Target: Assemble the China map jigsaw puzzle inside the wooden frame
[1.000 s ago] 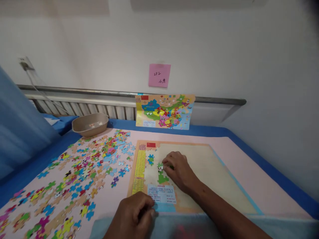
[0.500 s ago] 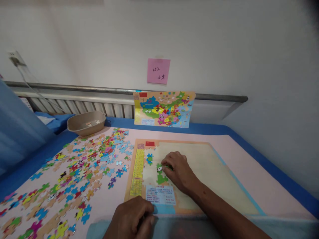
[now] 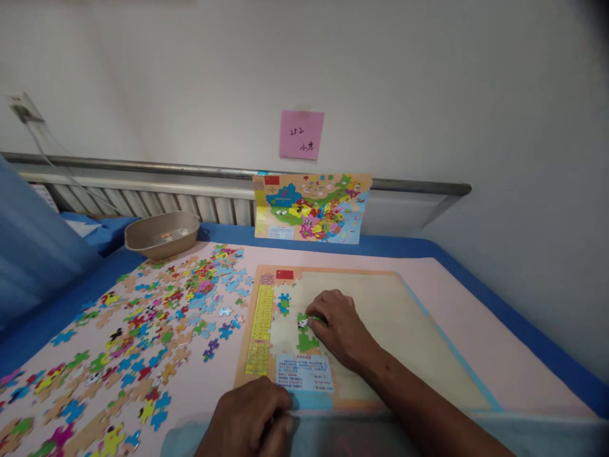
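Note:
My right hand (image 3: pixel 337 320) is over the left half of the puzzle board (image 3: pixel 380 330). Its thumb and fingers pinch a green puzzle piece (image 3: pixel 302 322) with a white animal printed on it, partly hidden by the fingertips. Just below that piece lie joined green pieces (image 3: pixel 308 343), touching it or nearly so. A small blue and green cluster (image 3: pixel 283 303) sits apart, nearer the flag corner. My left hand (image 3: pixel 252 412) rests with curled fingers at the board's lower left edge, beside the printed text block (image 3: pixel 304 373); nothing shows in it.
Many loose puzzle pieces (image 3: pixel 152 317) are spread over the pink sheet on the left. Behind them stands a beige basin (image 3: pixel 162 236) with a few pieces inside. The reference map picture (image 3: pixel 311 209) leans upright against the rail (image 3: pixel 419 186) under a pink note (image 3: pixel 302 134).
The whole view has shifted slightly. Both hands keep nearly the same place on the board, and the right still pinches the green piece.

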`<state>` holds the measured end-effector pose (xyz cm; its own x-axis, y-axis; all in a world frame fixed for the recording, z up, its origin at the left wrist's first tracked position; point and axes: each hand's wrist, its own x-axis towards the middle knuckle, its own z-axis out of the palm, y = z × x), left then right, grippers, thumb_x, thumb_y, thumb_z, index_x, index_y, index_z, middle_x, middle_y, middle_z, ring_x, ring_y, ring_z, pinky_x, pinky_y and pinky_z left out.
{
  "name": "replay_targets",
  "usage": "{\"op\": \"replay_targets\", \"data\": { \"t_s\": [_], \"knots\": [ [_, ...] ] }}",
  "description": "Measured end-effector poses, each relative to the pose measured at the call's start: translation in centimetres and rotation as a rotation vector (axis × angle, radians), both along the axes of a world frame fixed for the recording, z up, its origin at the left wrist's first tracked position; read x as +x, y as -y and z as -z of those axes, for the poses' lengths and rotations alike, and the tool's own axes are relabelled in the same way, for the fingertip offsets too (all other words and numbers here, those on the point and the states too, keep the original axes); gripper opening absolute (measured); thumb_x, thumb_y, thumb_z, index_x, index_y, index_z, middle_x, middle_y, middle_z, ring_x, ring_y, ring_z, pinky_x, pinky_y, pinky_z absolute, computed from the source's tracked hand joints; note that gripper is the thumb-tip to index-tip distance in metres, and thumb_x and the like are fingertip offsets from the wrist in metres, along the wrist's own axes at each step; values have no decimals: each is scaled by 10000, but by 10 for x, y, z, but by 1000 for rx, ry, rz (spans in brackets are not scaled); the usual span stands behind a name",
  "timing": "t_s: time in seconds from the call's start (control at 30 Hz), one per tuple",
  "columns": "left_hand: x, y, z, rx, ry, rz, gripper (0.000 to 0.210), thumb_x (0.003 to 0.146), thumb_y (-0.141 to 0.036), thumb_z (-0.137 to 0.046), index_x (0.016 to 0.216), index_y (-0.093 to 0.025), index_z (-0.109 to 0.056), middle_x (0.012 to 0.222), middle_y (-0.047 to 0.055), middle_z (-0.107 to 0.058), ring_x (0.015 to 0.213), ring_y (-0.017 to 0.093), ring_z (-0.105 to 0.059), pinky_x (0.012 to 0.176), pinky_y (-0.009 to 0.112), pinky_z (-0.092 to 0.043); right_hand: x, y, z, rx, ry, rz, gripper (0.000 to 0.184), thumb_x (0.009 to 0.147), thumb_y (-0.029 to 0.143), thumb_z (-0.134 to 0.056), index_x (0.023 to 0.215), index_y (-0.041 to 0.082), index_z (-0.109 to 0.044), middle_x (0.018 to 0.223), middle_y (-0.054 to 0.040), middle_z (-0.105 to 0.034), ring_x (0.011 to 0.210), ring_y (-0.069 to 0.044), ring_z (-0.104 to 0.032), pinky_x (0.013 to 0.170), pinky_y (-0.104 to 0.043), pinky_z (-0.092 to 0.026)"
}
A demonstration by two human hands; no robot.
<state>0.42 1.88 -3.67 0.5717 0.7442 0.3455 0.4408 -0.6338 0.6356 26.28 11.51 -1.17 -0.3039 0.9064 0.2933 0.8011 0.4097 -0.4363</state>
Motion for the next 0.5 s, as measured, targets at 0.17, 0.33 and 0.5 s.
{"op": "replay_targets", "data": {
  "t_s": [0.17, 0.33, 0.5],
  "knots": [
    [0, 1, -2, 2, -11, 4, 130, 944, -141, -570, 982, -244, -640, 856, -11, -729, 756, 152, -719, 659, 248, -534, -1, 2, -2, -3, 6, 5, 118, 884, 106, -684, 888, 217, -723, 973, -35, -671, 1030, -265, -543, 894, -411, -313],
    [1, 0, -2, 19, -7, -1, 116, 946, -152, -577, 968, -247, -640, 827, -13, -720, 721, 150, -709, 635, 244, -529, -1, 2, -5, -11, 7, 7, 107, 886, 120, -682, 890, 218, -724, 978, -37, -677, 1037, -263, -546, 903, -412, -324],
    [1, -1, -2, 24, -22, 4, 118, 945, -151, -582, 979, -245, -645, 841, -12, -730, 740, 153, -724, 646, 244, -540, 0, 2, -3, -20, 11, 3, 93, 893, 135, -696, 909, 219, -732, 980, -31, -674, 1034, -259, -545, 905, -411, -319]
  ]
}}
